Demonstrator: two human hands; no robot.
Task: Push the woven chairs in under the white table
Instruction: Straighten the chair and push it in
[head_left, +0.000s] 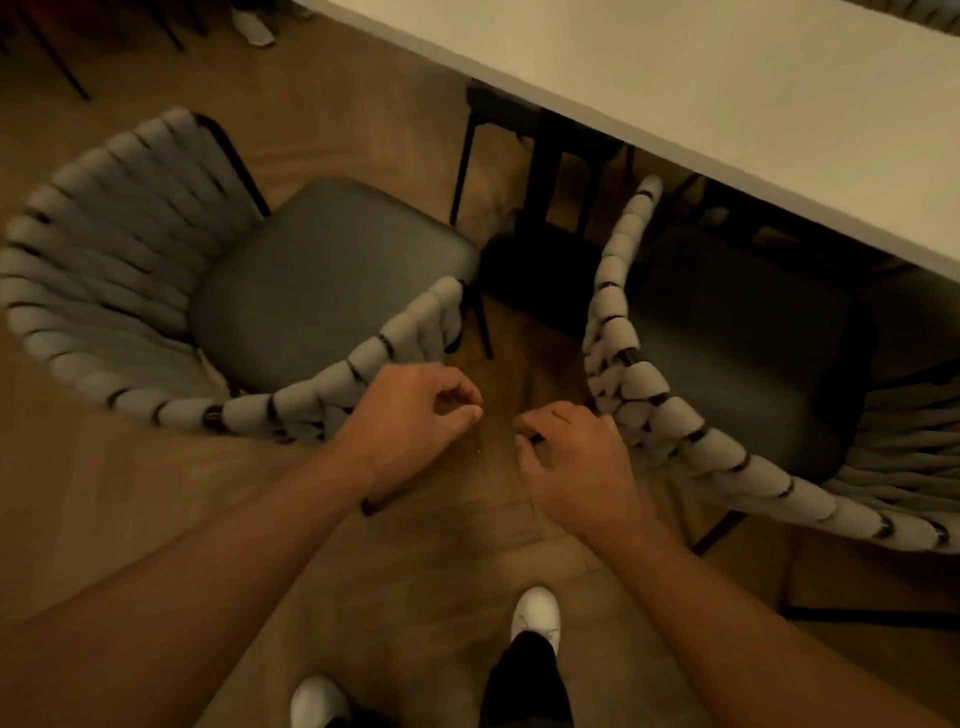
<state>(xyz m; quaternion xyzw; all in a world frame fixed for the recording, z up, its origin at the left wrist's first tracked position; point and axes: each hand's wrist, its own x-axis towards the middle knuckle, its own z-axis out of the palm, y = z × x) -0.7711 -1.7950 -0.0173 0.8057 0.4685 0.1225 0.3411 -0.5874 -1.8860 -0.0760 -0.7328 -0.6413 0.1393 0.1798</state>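
Observation:
Two woven chairs with grey strap backs and dark seat cushions stand beside the white table (727, 93). The left chair (332, 280) stands clear of the table, turned at an angle. The right chair (748, 353) has the front of its seat under the table edge. My left hand (415, 415) hovers by the left chair's woven arm, fingers loosely curled, holding nothing. My right hand (576, 457) is beside the right chair's woven arm, fingers also loosely curled and empty. Whether either hand touches the weave is unclear.
The wooden floor (156, 519) shows between and behind the chairs. Dark table legs (545, 171) stand under the table edge between the chairs. My white shoes (535, 613) are at the bottom. Other dark chair legs (52, 52) stand at the far left.

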